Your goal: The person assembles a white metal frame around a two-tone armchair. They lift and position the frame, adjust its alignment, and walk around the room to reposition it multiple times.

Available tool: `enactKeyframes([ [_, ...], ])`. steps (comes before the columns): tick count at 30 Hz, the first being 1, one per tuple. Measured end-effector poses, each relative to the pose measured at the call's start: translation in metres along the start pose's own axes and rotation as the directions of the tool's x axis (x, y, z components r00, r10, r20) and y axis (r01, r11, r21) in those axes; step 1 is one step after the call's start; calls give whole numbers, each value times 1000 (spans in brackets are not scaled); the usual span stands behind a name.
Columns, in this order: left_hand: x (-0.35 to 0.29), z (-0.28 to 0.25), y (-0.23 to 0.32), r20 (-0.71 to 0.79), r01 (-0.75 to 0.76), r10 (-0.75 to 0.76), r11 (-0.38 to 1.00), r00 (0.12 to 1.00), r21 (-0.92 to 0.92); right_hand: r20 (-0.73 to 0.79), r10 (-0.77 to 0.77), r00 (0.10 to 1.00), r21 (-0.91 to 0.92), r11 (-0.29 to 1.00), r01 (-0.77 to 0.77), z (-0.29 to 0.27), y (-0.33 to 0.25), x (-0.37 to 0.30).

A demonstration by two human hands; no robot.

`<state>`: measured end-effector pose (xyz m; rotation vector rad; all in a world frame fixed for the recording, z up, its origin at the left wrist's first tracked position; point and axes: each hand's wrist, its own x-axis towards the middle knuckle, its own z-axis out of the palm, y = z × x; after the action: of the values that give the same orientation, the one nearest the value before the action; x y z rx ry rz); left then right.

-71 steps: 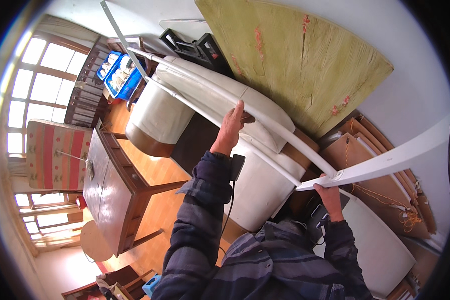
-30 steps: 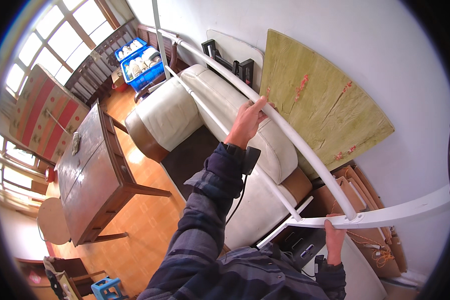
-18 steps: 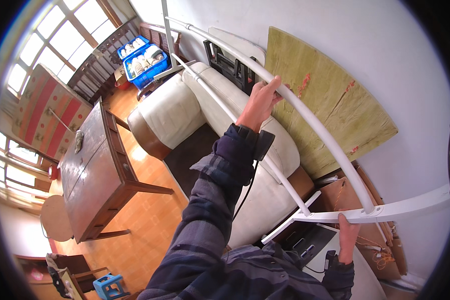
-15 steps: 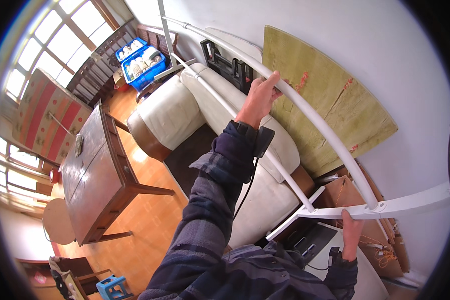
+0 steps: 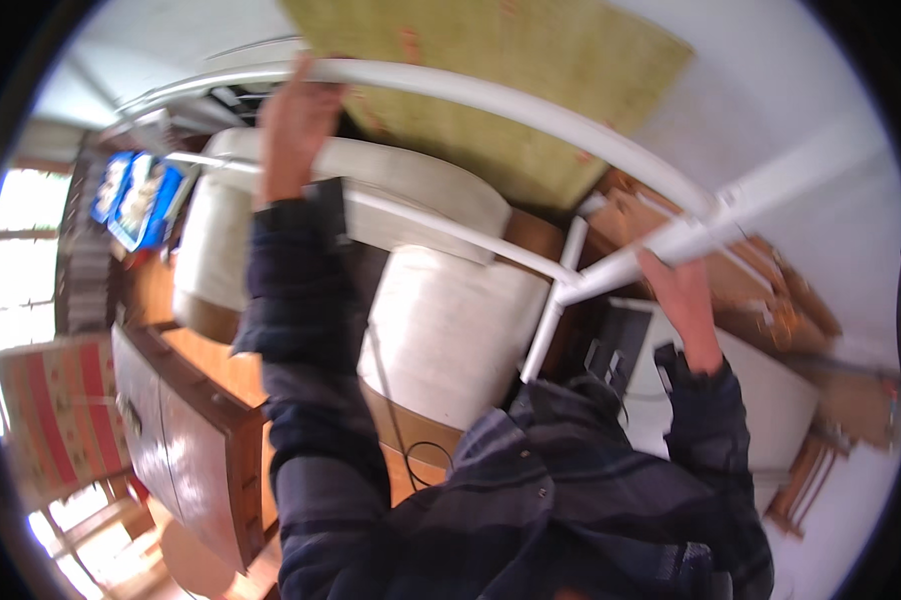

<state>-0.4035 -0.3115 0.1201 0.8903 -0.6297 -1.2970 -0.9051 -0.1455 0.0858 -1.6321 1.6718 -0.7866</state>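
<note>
A panel with red stripes (image 5: 66,415) stands well to the left of the pale sofa (image 5: 456,340). Blue baskets (image 5: 158,222) with pale contents are positioned near the sofa's upper-left end. The dark wooden table (image 5: 176,440) is located to the sofa's lower left. The left hand (image 5: 301,130) is raised at the back of the sofa; its fingers, slightly blurred, are wrapped around the thick tube of the white frame (image 5: 471,92). The frame extends lengthwise over the sofa: thick tube toward the back, thinner tube across the sofa, both joined to an end bar at the right. A green panel with red marks (image 5: 551,70) stands behind the sofa. The right hand (image 5: 683,295), right of the sofa, contacts the end bar with its thumb; finger closure cannot be determined. Brown cardboard (image 5: 751,322) stands right of the sofa.
</note>
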Motion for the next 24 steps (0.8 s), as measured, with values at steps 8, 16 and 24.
enactKeyframes([
  [8, 2, 7, 16, -9, -67, 67, 998, 998, 9, 113, 21, 993, -3, 1000, -20, -11, -38, 5],
  [16, 15, 30, 53, -12, -174, 174, 984, 985, -46, 72, 16, 997, 11, 1000, -17, -30, -77, 11],
  [24, 36, 50, 78, 20, -215, 214, 976, 977, 25, 34, -28, 999, -51, 998, 30, -47, -92, 39],
])
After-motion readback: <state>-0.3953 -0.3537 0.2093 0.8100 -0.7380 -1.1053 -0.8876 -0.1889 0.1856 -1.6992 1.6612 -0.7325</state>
